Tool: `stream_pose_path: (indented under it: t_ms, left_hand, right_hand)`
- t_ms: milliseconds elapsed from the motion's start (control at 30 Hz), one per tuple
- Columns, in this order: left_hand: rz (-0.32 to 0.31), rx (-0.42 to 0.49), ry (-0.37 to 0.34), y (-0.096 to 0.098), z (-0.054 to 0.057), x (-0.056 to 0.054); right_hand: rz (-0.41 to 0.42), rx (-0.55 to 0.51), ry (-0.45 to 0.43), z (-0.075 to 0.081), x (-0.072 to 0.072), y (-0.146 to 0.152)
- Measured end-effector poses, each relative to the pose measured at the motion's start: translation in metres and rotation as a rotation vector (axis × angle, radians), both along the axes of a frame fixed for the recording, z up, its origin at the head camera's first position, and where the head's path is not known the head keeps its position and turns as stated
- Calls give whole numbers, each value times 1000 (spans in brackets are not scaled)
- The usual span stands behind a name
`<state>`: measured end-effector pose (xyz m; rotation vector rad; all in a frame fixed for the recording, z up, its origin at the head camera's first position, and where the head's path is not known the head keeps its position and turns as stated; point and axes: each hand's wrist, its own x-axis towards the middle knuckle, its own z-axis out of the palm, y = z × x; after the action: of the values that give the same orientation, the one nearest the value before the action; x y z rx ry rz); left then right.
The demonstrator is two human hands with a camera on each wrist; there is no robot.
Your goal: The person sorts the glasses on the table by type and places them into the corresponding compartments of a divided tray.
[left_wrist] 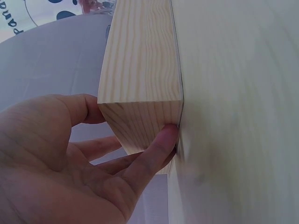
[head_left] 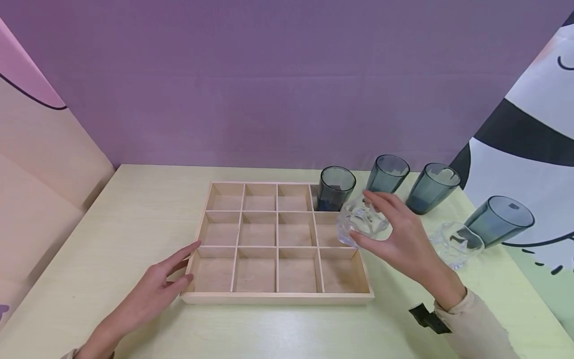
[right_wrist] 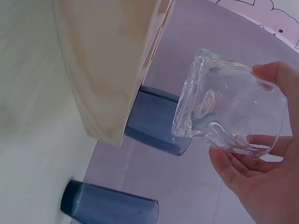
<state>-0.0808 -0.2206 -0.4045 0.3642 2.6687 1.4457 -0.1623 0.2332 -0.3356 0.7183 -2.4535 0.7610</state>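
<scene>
My right hand holds a clear, wavy-sided drinking glass between thumb and fingers. The glass is raised over the right side of a divided wooden tray, overlapping the middle row's last compartment in the head view. In the right wrist view, thumb and fingers lie on opposite sides of it, its thick base pointing toward the tray. My left hand rests against the tray's front left corner, fingertips touching its side wall. A blue-grey tumbler stands upright in the back right compartment.
Right of the tray stand three more blue-grey tumblers, one behind my right hand, another beside it and the third farther right. A second clear glass sits close to that third tumbler. A purple backdrop rises behind the table.
</scene>
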Motion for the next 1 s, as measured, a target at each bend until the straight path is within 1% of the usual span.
stream_pose_path:
  t_ms: [133,400,633,800,1000]
  left_hand:
    - [-1,0,-3,0,0,0]
    - [-3,-9,-2,0,2,1]
    - [-7,-20,19,-1,1,0]
    - [-11,-34,31,0,0,0]
    - [-14,-22,33,0,0,0]
  right_hand:
    - [16,-11,-14,2,-3,-8]
    - [69,23,-76,8,-8,-27]
    - [112,26,-125,12,-17,-49]
    - [143,29,-186,10,-22,-65]
    - [204,7,-272,8,-26,-83]
